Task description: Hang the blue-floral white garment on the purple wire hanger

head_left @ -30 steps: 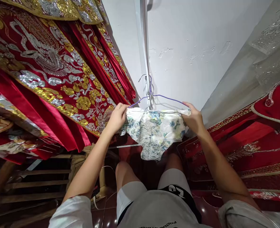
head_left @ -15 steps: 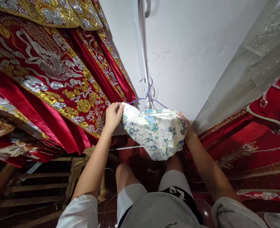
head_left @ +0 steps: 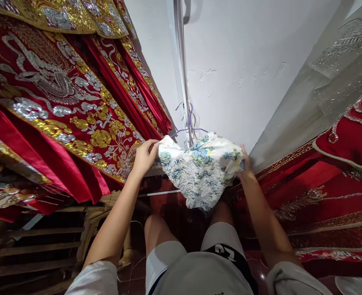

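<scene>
A white top with blue, green and yellow flowers [head_left: 199,172] hangs on a purple hanger [head_left: 181,131] in front of me. The hanger's hook is up by a narrow white upright on the wall. My left hand [head_left: 145,157] pinches the top's left shoulder edge between thumb and fingers. At the opposite sleeve, my right hand [head_left: 245,164] grips the cloth edge; it is slightly blurred, and part of its fingers is hidden behind the fabric. The top's neckline faces up, and its lower part hangs bunched and wrinkled over my knees.
Red garments with gold and silver embroidery [head_left: 76,102] hang along the left. More red beaded garments [head_left: 322,196] and a sheer sparkly white one [head_left: 347,69] hang at the right. A slatted wooden chair [head_left: 45,246] stands low left. The white wall [head_left: 230,53] is ahead.
The top's right shoulder has been spread upward and outward, so the neckline now shows as a V and the cloth lies more evenly across the hanger. Both hands stay at its edges.
</scene>
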`<state>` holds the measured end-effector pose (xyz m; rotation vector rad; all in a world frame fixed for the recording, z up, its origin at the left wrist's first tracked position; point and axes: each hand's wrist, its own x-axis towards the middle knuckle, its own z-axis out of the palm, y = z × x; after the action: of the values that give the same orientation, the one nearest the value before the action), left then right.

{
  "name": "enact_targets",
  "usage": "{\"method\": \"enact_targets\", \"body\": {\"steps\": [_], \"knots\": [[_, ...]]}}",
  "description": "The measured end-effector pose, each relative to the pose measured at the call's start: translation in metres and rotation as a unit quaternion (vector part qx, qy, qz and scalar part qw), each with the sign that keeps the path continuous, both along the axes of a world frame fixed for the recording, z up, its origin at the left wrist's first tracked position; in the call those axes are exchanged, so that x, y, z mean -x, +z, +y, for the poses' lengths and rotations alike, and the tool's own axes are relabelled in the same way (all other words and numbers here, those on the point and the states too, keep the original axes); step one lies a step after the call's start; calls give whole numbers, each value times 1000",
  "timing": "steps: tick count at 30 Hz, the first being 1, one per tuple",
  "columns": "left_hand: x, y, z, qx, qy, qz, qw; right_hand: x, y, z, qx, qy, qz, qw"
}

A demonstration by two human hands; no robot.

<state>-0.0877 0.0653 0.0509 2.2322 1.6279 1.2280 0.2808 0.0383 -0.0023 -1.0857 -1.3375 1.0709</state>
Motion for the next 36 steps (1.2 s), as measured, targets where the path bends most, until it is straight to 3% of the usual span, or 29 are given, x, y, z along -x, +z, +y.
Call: {"method": "enact_targets", "body": {"steps": [4,8,10,12,14,16,19,21,26,29,32,34,36], "knots": [[-5,11,6,-39,22,6,999,-21,30,-15,-11,-73,2,997],[-35,43,9,-107,8,28,994,-23,59,-44,-99,-219,-1,971],[-55,59,-1,-133,-20,35,990,-15,58,-68,-120,-291,-13,949],[-75,68,-17,-117,-66,32,990,2,46,-99,-110,-304,-46,945],[-90,70,-34,-60,-101,34,993,24,32,-129,-92,-187,-65,976],[-96,67,-48,-2,-96,48,994,46,24,-153,-98,-8,-76,992],[-86,65,-61,42,-63,68,995,66,23,-167,-131,205,-35,969],[-70,70,-68,81,-96,73,989,70,23,-162,-142,268,18,953],[-20,103,-84,267,-279,54,921,65,2,-141,-84,206,99,970],[5,119,-86,342,-305,58,887,61,-19,-137,-39,207,112,971],[16,124,-82,382,-336,81,857,61,-32,-137,6,215,88,973],[13,122,-74,369,-339,84,862,62,-37,-137,27,210,79,974],[1,119,-62,297,-297,77,904,66,-40,-136,44,199,78,976]]}}
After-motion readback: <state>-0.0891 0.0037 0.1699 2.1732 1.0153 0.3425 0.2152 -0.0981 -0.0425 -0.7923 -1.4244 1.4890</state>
